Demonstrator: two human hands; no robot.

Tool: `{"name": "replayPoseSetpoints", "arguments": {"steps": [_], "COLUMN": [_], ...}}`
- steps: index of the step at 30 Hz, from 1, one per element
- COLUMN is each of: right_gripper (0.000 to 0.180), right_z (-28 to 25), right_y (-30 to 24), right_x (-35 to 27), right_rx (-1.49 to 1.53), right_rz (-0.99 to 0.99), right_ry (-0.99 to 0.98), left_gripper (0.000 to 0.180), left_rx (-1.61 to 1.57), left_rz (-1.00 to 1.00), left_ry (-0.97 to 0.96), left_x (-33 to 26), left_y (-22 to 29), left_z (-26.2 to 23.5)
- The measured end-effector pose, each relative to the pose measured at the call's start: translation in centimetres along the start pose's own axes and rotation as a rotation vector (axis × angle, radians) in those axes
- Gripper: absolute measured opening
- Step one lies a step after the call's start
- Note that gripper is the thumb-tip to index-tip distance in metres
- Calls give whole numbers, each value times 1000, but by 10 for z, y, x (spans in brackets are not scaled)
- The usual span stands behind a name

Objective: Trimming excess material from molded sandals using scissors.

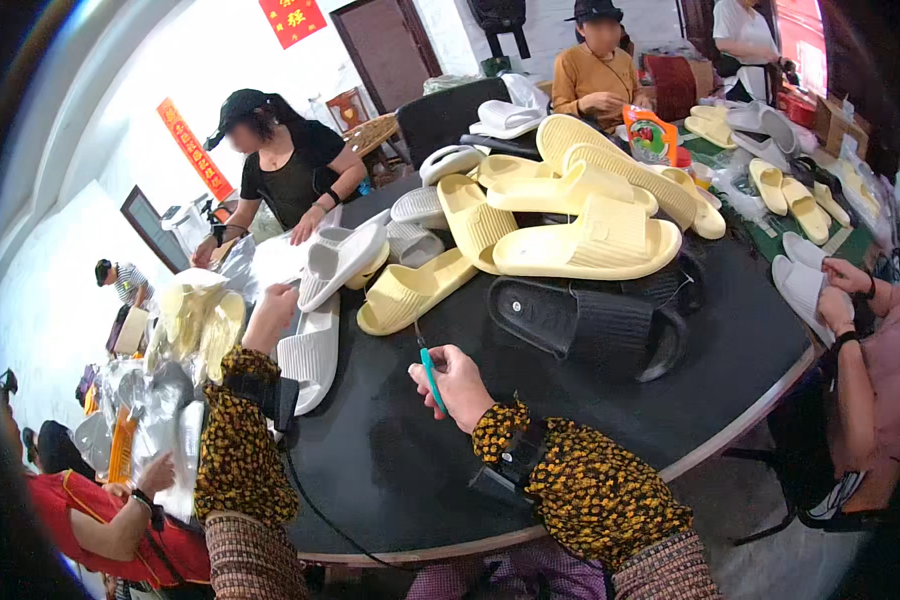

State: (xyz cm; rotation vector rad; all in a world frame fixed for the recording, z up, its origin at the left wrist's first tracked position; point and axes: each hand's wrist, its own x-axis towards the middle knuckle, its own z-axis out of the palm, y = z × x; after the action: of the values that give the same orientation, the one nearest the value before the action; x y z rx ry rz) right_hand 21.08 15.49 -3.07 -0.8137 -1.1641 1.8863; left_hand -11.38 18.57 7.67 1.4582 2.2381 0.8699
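My right hand (454, 385) is closed around a slim teal-handled tool (432, 378). Its thin dark tip points up toward the toe of a pale yellow slipper (415, 290); whether they touch I cannot tell. My left hand (270, 318) has its fingers curled, close beside a light grey slipper (312, 355) lying on the black table. Against that hand's fingertips, or just behind them, is another grey slipper (342, 262) leaning on the pile. What the left fingers hold, if anything, is hidden. A larger yellow slipper (590, 245) lies atop a black slipper (570, 320).
Yellow and grey slippers are heaped along the black table (390, 480). Bagged slippers (195, 320) cover its left side. An orange-labelled bottle (650, 135) stands behind the heap. A cable (315, 510) runs from my left wrist. Co-workers sit or stand around; one at right handles grey slippers (802, 280).
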Motion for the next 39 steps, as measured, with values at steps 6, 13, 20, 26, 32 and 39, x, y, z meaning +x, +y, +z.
{"name": "replayPoseSetpoints", "arguments": {"steps": [6,13,20,26,32,39], "right_gripper": [43,43,41,39,36,39], "right_z": [-9,4,6,-11,5,2], "right_y": [-3,-2,12,40,25,-2], "right_x": [-2,2,15,33,31,19], "right_rx": [-45,-105,-100,-161,-131,-31], "right_rz": [-20,-12,-52,-363,-629,-659], "right_ry": [8,-1,-8,193,287,349], "left_gripper": [43,35,40,43,38,38], "left_rx": [261,515,807,826,802,934], "left_rz": [345,661,563,507,493,581], "left_ry": [308,170,274,119,100,-83], "left_x": [27,65,71,62,35,-82], "left_y": [-6,-48,-61,-13,25,119], "left_z": [41,52,63,100,68,52]}}
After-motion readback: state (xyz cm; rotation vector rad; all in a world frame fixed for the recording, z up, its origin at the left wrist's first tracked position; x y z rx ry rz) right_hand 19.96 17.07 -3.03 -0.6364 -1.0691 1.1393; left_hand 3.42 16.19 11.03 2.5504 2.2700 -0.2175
